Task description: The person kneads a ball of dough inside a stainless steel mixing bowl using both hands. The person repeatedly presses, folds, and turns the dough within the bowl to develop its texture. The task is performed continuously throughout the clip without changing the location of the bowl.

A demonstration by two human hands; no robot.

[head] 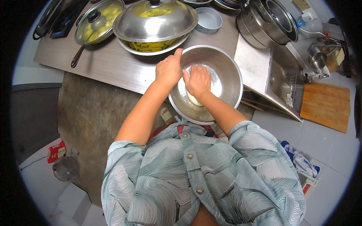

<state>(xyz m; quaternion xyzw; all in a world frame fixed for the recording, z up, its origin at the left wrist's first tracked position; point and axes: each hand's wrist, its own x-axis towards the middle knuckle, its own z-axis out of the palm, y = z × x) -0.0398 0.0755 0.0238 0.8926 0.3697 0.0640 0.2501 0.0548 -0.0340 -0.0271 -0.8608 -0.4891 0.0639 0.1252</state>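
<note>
A large stainless steel mixing bowl [229,82] stands at the counter's front edge, close to my body. My left hand [169,69] grips its left rim, thumb pointing up along the edge. Inside the bowl, my right hand [198,80] is pressed over a pale lump of dough [194,99], fingers close together and bent over it. Only the near end of the dough shows below my palm; the rest is hidden under the hand. A whitish film marks the bowl's bottom around my fingers.
Behind the bowl are a domed-lid pan [150,26] of yellow-green strips, a glass-lidded frying pan [97,24] and a round metal tin [208,21]. A steamer pot [263,24] stands by the sink [284,73] at right. A wooden cutting board [325,106] leans beyond it.
</note>
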